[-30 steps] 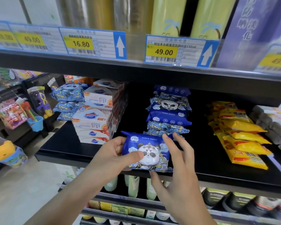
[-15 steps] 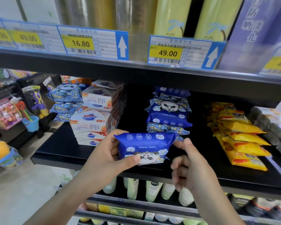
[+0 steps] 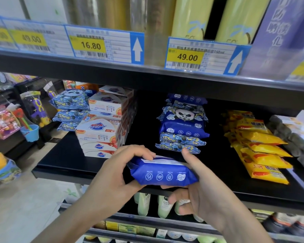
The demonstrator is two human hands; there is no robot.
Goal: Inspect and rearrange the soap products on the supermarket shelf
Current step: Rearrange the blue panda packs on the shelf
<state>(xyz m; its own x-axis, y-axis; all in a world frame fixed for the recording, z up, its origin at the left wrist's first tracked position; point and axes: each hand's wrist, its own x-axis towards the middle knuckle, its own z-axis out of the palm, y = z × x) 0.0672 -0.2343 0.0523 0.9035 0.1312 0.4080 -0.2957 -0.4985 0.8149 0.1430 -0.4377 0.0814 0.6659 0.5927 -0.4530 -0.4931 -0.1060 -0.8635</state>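
Blue glossy plastic soap packet [image 3: 162, 172], soft and pillow-shaped, held in the air just past the front edge of the black metal shelf [image 3: 63, 165], tilted so its white-labelled back faces up and a row of small white icons faces the camera. Gripped at its left end by the left hand [image 3: 116, 174], fingers curled over the top and thumb tucked beneath. Supported at its right end by the right hand [image 3: 198, 195], thumb raised against the far corner and fingers curled underneath.

Directly behind, toward the middle of the shelf, a leaning stack of blue panda-printed soap packets [image 3: 182, 127]; to the left, a pile of white and orange cardboard soap boxes [image 3: 99, 135]; toward the right edge, a row of yellow plastic soap packets [image 3: 258, 148].

Likely risks: slippery film sliding out of a loosened grip and dropping over the front edge to the lower shelves; a careless push back nudging the leaning stack and toppling it; placement face-down hiding the panda print
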